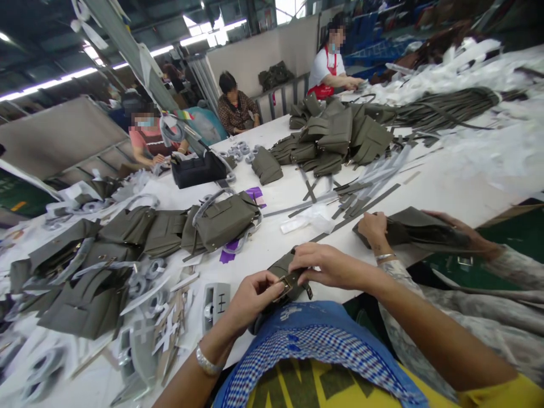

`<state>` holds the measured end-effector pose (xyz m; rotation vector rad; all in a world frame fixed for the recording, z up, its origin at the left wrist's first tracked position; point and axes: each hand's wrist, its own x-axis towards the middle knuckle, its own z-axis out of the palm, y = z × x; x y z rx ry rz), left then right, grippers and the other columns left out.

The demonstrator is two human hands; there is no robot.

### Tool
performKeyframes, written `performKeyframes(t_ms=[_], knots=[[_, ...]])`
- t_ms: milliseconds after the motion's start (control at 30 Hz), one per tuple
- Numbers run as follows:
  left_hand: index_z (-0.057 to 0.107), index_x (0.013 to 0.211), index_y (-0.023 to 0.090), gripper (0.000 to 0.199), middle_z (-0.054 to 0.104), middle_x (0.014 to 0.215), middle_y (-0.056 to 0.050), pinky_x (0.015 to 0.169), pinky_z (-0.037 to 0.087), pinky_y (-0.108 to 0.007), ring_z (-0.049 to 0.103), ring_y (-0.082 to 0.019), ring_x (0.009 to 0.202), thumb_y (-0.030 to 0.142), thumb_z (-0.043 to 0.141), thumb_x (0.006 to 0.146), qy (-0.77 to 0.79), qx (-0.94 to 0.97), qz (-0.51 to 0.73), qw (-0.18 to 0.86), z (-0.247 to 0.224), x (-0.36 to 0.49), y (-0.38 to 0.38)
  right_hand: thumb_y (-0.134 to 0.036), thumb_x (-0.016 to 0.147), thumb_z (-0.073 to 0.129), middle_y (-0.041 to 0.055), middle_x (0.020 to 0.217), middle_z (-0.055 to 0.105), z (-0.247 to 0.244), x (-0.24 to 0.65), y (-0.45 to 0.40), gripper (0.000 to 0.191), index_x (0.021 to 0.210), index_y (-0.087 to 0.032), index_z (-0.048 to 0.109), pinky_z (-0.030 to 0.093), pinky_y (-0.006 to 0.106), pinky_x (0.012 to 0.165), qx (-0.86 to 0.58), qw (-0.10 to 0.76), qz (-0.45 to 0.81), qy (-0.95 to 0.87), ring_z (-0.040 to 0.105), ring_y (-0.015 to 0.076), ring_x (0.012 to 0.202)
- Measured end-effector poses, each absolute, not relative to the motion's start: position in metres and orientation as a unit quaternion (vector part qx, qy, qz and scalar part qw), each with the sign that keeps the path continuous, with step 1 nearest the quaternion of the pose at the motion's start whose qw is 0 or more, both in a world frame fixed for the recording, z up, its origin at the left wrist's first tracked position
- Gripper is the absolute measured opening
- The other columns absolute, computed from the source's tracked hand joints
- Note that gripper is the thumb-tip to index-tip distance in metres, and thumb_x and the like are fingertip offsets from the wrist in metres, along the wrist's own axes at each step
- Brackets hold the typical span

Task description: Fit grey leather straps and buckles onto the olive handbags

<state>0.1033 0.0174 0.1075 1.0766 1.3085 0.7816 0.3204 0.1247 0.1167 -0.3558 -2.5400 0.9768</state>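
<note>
An olive-green leather handbag (282, 264) lies at the table's front edge, close against my blue apron. My left hand (255, 294) is closed on its near side, with thumb and forefinger pinching the flap beside a gold-coloured buckle (286, 283). From the right, my right hand (325, 265) reaches over the same handbag, its bent fingers closed on a strap at the top. A strap end with a small metal fitting (309, 292) sticks out below my right fingers. My hands cover much of the handbag.
Beside me on the right, a co-worker's hands (376, 229) hold another olive bag (419, 224). Finished-looking bags (225, 218) lie left, near wrapped handles and a grey tape dispenser (216, 306). Bag pieces (331, 133) and strips pile up farther back. Several people sit or stand across the table.
</note>
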Motion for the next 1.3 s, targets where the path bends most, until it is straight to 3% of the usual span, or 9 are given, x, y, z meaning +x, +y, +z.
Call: performKeyframes(t_ms=[100, 233, 333, 400, 533, 600, 700, 933, 1300], knots=[[0.066, 0.085, 0.015, 0.026, 0.058, 0.065, 0.002, 0.057, 0.035, -0.021, 0.048, -0.011, 0.060, 0.041, 0.064, 0.082, 0.590, 0.501, 0.337, 0.536, 0.105, 0.107, 0.019, -0.026, 0.091, 0.057, 0.0077, 0.087, 0.064, 0.110, 0.317, 0.122, 0.018, 0.103, -0.018, 0.068, 0.045, 0.035, 0.081, -0.146, 0.203, 0.290, -0.924, 0.056, 0.0201, 0.088], [0.070, 0.104, 0.018, 0.030, 0.068, 0.078, -0.001, 0.063, 0.043, -0.023, 0.055, -0.013, 0.065, 0.040, 0.060, 0.086, 0.586, 0.518, 0.318, 0.535, 0.103, 0.106, 0.019, -0.026, 0.090, 0.058, 0.0062, 0.093, 0.067, 0.100, 0.318, 0.116, 0.019, 0.106, -0.020, 0.066, 0.037, 0.045, 0.101, -0.168, 0.233, 0.251, -0.924, 0.058, 0.0204, 0.093], [0.072, 0.102, 0.018, 0.028, 0.072, 0.097, -0.005, 0.077, 0.047, -0.026, 0.062, -0.018, 0.085, 0.039, 0.063, 0.084, 0.589, 0.495, 0.344, 0.538, 0.101, 0.102, 0.016, -0.031, 0.089, 0.061, 0.0086, 0.112, 0.065, 0.093, 0.326, 0.104, 0.027, 0.114, -0.023, 0.063, 0.035, 0.045, 0.105, -0.261, 0.337, 0.254, -0.868, 0.056, 0.0227, 0.107], [0.072, 0.103, 0.018, 0.030, 0.072, 0.106, -0.007, 0.085, 0.047, -0.028, 0.063, -0.021, 0.095, 0.038, 0.065, 0.083, 0.597, 0.460, 0.376, 0.540, 0.100, 0.100, 0.014, -0.035, 0.089, 0.059, 0.0096, 0.109, 0.066, 0.087, 0.332, 0.093, 0.022, 0.106, -0.022, 0.067, 0.042, 0.042, 0.098, -0.352, 0.406, 0.285, -0.793, 0.058, 0.0237, 0.105], [0.069, 0.106, 0.017, 0.032, 0.072, 0.104, -0.008, 0.085, 0.049, -0.030, 0.064, -0.022, 0.094, 0.038, 0.067, 0.082, 0.586, 0.416, 0.419, 0.555, 0.098, 0.102, 0.011, -0.055, 0.093, 0.044, 0.0095, 0.077, 0.069, 0.073, 0.332, 0.073, 0.046, 0.086, -0.016, 0.069, 0.052, 0.037, 0.076, -0.419, 0.349, 0.579, -0.607, 0.065, 0.0206, 0.074], [0.069, 0.105, 0.017, 0.031, 0.072, 0.100, -0.007, 0.083, 0.050, -0.029, 0.065, -0.021, 0.092, 0.037, 0.068, 0.081, 0.570, 0.417, 0.431, 0.562, 0.099, 0.105, 0.011, -0.063, 0.093, 0.033, 0.0132, 0.088, 0.071, 0.071, 0.323, 0.071, 0.060, 0.099, -0.014, 0.067, 0.054, 0.038, 0.079, -0.367, 0.312, 0.745, -0.461, 0.068, 0.0212, 0.079], [0.069, 0.102, 0.017, 0.030, 0.072, 0.095, -0.005, 0.080, 0.049, -0.027, 0.064, -0.018, 0.087, 0.035, 0.071, 0.078, 0.558, 0.414, 0.441, 0.568, 0.099, 0.111, 0.013, -0.065, 0.093, 0.028, 0.0161, 0.110, 0.068, 0.074, 0.307, 0.078, 0.065, 0.111, -0.014, 0.063, 0.050, 0.039, 0.094, -0.291, 0.336, 0.851, -0.280, 0.067, 0.0213, 0.099], [0.066, 0.093, 0.015, 0.030, 0.070, 0.086, -0.003, 0.074, 0.048, -0.025, 0.063, -0.015, 0.078, 0.038, 0.073, 0.076, 0.589, 0.377, 0.439, 0.565, 0.076, 0.117, 0.015, -0.049, 0.089, 0.055, 0.0095, 0.104, 0.071, 0.068, 0.285, 0.077, 0.035, 0.103, -0.019, 0.065, 0.053, 0.038, 0.090, -0.344, 0.388, 0.833, -0.195, 0.068, 0.0211, 0.095], [0.053, 0.101, 0.017, 0.035, 0.066, 0.085, -0.003, 0.077, 0.049, -0.028, 0.063, -0.016, 0.081, 0.037, 0.070, 0.078, 0.597, 0.361, 0.486, 0.527, 0.047, 0.132, 0.005, -0.045, 0.075, 0.071, 0.0034, 0.079, 0.072, 0.035, 0.280, 0.058, 0.032, 0.084, -0.014, 0.075, 0.050, 0.031, 0.068, -0.428, 0.335, 0.707, -0.454, 0.062, 0.0190, 0.071]])
